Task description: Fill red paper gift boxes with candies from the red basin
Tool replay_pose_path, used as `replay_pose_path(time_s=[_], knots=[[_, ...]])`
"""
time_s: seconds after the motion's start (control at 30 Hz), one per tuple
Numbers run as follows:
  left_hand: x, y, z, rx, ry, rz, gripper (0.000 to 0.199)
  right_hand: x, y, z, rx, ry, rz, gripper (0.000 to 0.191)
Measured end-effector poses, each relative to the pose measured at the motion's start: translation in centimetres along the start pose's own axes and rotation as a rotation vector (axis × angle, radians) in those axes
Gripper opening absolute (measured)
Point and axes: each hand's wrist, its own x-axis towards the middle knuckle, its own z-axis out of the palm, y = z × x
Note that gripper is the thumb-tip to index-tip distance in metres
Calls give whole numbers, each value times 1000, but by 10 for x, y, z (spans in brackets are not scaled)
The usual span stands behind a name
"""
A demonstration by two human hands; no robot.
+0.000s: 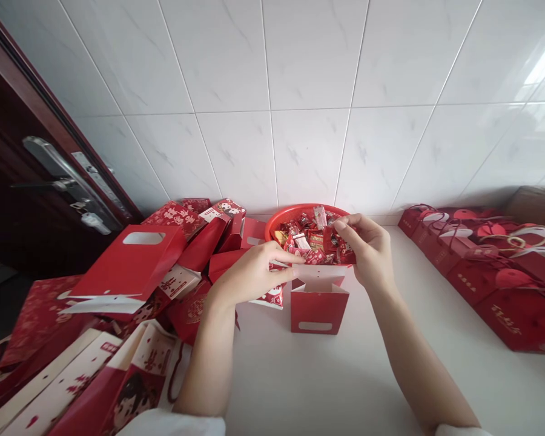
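A small red paper gift box (319, 313) stands upright on the white tabletop, its top flaps unfolded and a cut-out window low on its front. My left hand (257, 272) reaches in from the left, thumb and fingers at the edge of the box's raised back flap. Between the thumb and fingers of my right hand (367, 245) is a red wrapped candy (332, 240), held above the basket's right front. Just behind the box, a red plastic basket (277, 219) holds many wrapped candies (302, 241). A red-and-white packet (275, 297) lies partly under my left hand.
Red gift boxes and bags (122, 260) are heaped along the left side. More red boxes with cord handles (476, 272) stand in rows on the right, a brown carton (533, 209) behind them. A tiled wall (309, 145) borders the back; a dark door (36, 139) is at far left.
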Motion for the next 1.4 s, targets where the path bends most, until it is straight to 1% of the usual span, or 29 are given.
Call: replay_pose_path(time_s=[0.07, 0.2, 0.23, 0.37, 0.53, 0.63, 0.8, 0.9, 1.0, 1.1, 1.23, 1.4], knots=[[-2, 1, 0, 40, 19, -4, 31, -1, 2, 2, 3, -1, 12, 25], [1, 0, 4, 34, -61, 46, 24, -4, 3, 6, -45, -14, 11, 27], [3, 1, 6, 0, -51, 65, 23, -4, 2, 7, -55, -17, 11, 28], [11, 12, 22, -220, 82, 134, 23, -10, 3, 16, -54, 9, 0, 29], [16, 27, 43, -427, 48, 143, 21, -17, 7, 27, 3, 93, -76, 24], [19, 29, 49, -442, 92, 187, 24, -19, 8, 28, 17, 103, -96, 23], [20, 27, 50, -431, 158, 212, 35, -20, 2, 26, 30, 107, -88, 22], [19, 27, 50, -433, 210, 192, 37, -21, 1, 26, 7, 105, -125, 20], [19, 29, 51, -483, 250, 153, 29, -21, 1, 27, -28, 113, -176, 17], [21, 30, 52, -576, 266, 107, 18, -22, 2, 27, -71, 154, -220, 18], [23, 31, 52, -687, 227, 64, 17, -21, 4, 26, -72, 191, -240, 18], [23, 31, 52, -801, 140, 84, 17, -19, 5, 25, -78, 224, -254, 19]])
